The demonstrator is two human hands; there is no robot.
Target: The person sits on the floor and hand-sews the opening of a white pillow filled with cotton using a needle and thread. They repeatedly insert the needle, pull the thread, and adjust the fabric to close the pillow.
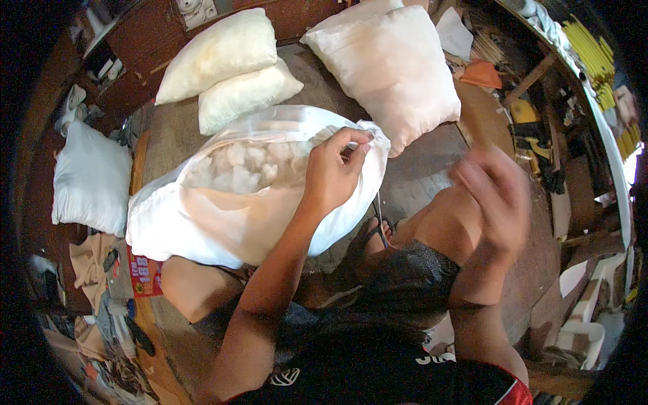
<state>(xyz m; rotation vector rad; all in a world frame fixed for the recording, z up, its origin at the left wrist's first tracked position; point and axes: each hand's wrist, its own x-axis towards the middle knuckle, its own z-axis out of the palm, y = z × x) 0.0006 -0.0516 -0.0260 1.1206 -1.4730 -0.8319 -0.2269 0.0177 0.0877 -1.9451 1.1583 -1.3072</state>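
Note:
Across my lap lies a big white pillow cover [223, 226]. Its long opening shows clumps of white stuffing [246, 165] inside. My left hand [334, 169] is closed at the cover's far right end, thumb and finger pinching a gathered bit of the cloth. Off to the right, my right hand [496, 199] is raised above my knee, apart from the cover. Motion smears its fingers, so whether they hold anything cannot be made out.
Two cream pillows [223, 57] lie beyond the cover, and pale pink-white pillows [398, 74] sit at the far right. Another white pillow [93, 179] stands at left. Cloth scraps [94, 270] are heaped at left; a cluttered shelf [607, 142] runs along the right.

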